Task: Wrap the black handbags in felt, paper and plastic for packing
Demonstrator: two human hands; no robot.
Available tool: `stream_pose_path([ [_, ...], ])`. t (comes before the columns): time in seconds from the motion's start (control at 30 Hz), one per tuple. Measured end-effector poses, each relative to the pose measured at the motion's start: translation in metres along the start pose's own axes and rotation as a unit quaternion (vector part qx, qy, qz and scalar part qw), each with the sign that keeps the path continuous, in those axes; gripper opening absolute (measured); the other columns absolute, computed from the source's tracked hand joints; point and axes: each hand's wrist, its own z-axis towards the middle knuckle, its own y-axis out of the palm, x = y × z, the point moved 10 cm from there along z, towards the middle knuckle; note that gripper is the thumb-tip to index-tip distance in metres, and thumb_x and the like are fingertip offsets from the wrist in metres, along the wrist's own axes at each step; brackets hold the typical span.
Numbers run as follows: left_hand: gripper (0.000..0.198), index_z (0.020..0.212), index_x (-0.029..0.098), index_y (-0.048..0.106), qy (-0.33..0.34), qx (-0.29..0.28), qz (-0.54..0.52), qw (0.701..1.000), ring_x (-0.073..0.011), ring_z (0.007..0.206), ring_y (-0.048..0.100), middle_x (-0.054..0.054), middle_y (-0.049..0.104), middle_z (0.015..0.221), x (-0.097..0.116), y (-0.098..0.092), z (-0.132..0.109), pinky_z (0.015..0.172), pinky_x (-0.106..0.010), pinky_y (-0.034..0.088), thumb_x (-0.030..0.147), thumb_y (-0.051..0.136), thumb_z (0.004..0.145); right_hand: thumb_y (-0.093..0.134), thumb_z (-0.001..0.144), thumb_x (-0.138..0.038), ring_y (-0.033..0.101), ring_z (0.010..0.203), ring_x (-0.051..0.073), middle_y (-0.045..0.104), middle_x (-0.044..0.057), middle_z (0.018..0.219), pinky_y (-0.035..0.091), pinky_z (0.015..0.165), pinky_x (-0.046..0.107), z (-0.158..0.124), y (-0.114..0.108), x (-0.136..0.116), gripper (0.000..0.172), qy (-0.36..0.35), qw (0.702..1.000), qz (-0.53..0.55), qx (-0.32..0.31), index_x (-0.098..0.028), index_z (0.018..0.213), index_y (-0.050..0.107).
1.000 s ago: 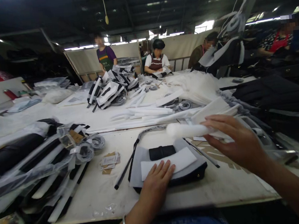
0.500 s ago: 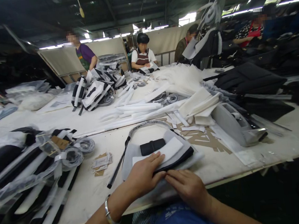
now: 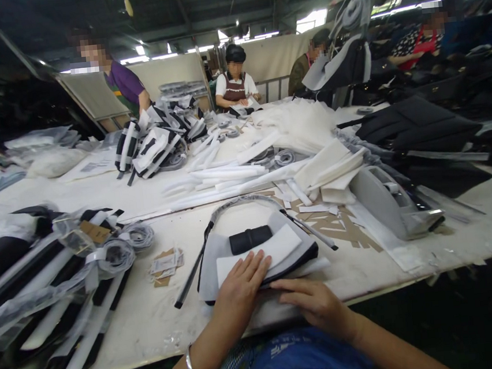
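Hiding part of the bag (image 3: 311,255): the left hand (image 3: 241,283)

It lies flat, fingers straight and close together, gripping nothing, on a white strip (image 3: 273,248) across the bag, and covers the strip's lower left part. The right hand (image 3: 316,301) is loosely bent just in front of the bag; its underside is out of sight, so whether it grips anything cannot be told. The bag rests near the front edge of the desk (image 3: 154,318), with a black piece (image 3: 250,239) behind the strip and a plastic-wrapped handle (image 3: 247,198) arching beyond. Left of the bag are card tags (image 3: 167,264), their print illegible, then a heap of black and white strips (image 3: 75,262) cut off by the view's left edge. Right of the bag, cardboard offcuts (image 3: 346,230) lie beside a grey form (image 3: 382,200), hard to make out. Well behind the bag, a black-and-white pile (image 3: 159,149) partly blocks a person in purple (image 3: 125,83).
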Motion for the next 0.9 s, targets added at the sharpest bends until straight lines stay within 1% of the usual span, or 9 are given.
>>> stream_pose_path([
  [0.1,0.062,0.152,0.023,0.035,0.003,0.008,0.018,1.0,-0.0245,0.14,0.045,-0.008,0.044,0.154,0.003,0.001,-0.002,0.11,-0.044,0.046,0.01,0.054,0.094,0.049,0.094,-0.003,0.059,0.125,0.018,0.068,0.009,0.129,0.048,0.108,0.037,0.01,-0.026,-0.001,0.044,-0.049,0.991,-0.117,-0.039,-0.018,0.134,0.059],
  [0.2,0.059,0.151,0.023,0.036,0.006,0.008,0.034,0.999,-0.0237,0.14,0.045,-0.007,0.043,0.155,0.004,0.003,-0.002,0.111,-0.043,0.046,0.007,0.047,0.095,0.049,0.096,-0.005,0.042,0.141,0.024,0.054,0.008,0.146,0.03,0.121,0.051,0.016,-0.031,0.024,0.054,-0.054,0.965,-0.233,-0.108,-0.021,0.147,0.047],
  [0.27,0.057,0.15,0.022,0.038,-0.001,0.005,0.048,0.999,-0.0246,0.14,0.045,-0.006,0.043,0.155,0.003,0.006,-0.002,0.111,-0.044,0.045,0.007,0.046,0.096,0.046,0.098,-0.005,0.043,0.141,0.023,0.053,0.006,0.147,0.029,0.121,0.049,0.013,-0.029,0.042,0.053,-0.054,0.959,-0.256,-0.112,-0.022,0.148,0.046],
  [0.43,0.052,0.145,0.019,0.044,-0.036,-0.01,0.063,0.997,-0.0299,0.143,0.04,-0.008,0.042,0.156,0.014,0.007,0.01,0.112,-0.052,0.041,0.009,0.045,0.094,0.045,0.098,-0.004,0.062,0.122,0.017,0.067,0.001,0.132,0.046,0.112,0.039,-0.004,-0.023,0.064,0.052,-0.026,0.974,-0.224,-0.035,-0.028,0.144,0.051],
  [0.53,0.039,0.132,0.013,0.055,-0.072,-0.028,0.053,0.996,-0.0349,0.147,0.03,-0.015,0.039,0.157,0.026,0.006,0.026,0.113,-0.062,0.034,0.024,0.051,0.094,0.045,0.097,-0.003,0.065,0.118,0.019,0.068,0.001,0.13,0.05,0.107,0.041,-0.009,-0.022,0.067,0.054,-0.001,0.979,-0.201,-0.022,-0.031,0.143,0.052],
  [0.6,0.038,0.125,0.011,0.058,-0.084,-0.031,0.052,0.995,-0.035,0.145,0.034,-0.019,0.045,0.152,0.032,0.009,0.036,0.114,-0.064,0.031,0.034,0.053,0.095,0.047,0.096,-0.004,0.065,0.117,0.02,0.068,0.001,0.13,0.052,0.104,0.043,-0.008,-0.022,0.069,0.055,0.006,0.982,-0.186,-0.023,-0.032,0.143,0.051],
  [0.7,0.043,0.14,0.016,0.049,-0.082,-0.008,0.077,0.994,-0.0315,0.14,0.044,-0.017,0.051,0.147,0.037,0.016,0.039,0.114,-0.062,0.034,0.028,0.05,0.099,0.048,0.096,-0.005,0.065,0.117,0.021,0.068,0.002,0.129,0.053,0.103,0.045,-0.005,-0.026,0.071,0.055,0.006,0.987,-0.159,-0.019,-0.032,0.145,0.05],
  [0.8,0.053,0.152,0.025,0.036,-0.073,0.021,0.095,0.993,-0.0303,0.139,0.046,-0.013,0.049,0.15,0.037,0.021,0.032,0.112,-0.059,0.037,0.022,0.048,0.1,0.051,0.096,-0.006,0.063,0.122,0.021,0.068,0.002,0.129,0.05,0.108,0.046,-0.005,-0.036,0.068,0.055,-0.002,0.993,-0.114,-0.012,-0.033,0.143,0.051],
  [0.9,0.052,0.152,0.026,0.037,-0.07,0.029,0.1,0.992,-0.0292,0.139,0.046,-0.011,0.05,0.15,0.035,0.023,0.027,0.112,-0.057,0.04,0.018,0.046,0.101,0.059,0.093,-0.013,0.061,0.124,0.023,0.068,0.003,0.13,0.047,0.11,0.046,-0.018,-0.066,0.075,0.046,0.095,0.989,-0.09,0.07,-0.032,0.135,0.06],
])
